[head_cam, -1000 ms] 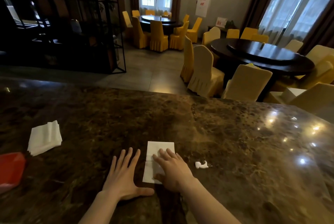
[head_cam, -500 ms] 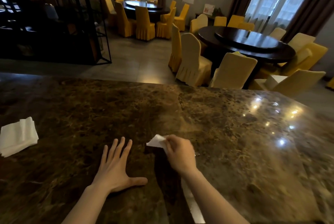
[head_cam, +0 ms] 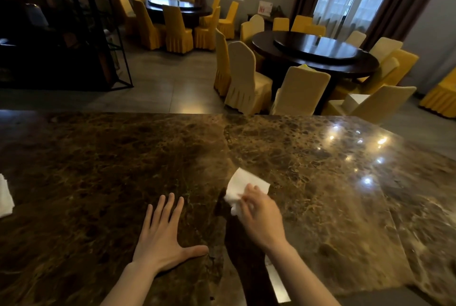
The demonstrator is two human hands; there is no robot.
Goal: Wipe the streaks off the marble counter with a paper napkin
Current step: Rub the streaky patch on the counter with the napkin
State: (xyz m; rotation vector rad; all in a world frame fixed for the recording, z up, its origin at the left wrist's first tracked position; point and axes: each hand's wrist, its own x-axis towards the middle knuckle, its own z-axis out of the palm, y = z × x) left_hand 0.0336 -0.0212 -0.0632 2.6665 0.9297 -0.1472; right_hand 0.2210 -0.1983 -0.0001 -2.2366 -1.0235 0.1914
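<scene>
The dark brown marble counter fills the lower half of the view. My right hand is closed on a white paper napkin, whose loose part sticks out up and left of my fingers, at or just above the stone near the middle. My left hand lies flat on the counter to the left, fingers spread, holding nothing. The small white smear seen earlier beside the napkin is not visible; my right hand covers that spot.
A stack of white napkins lies at the counter's left edge. Beyond the far edge stand round dark dining tables with yellow-covered chairs. A black metal shelf rises at the left. Ceiling lights glare on the counter's right part.
My right hand picked the flat napkin up off the counter and bunched it, then moved it slightly right. The view turned right, sliding the napkin stack to the left edge. The left hand stayed flat.
</scene>
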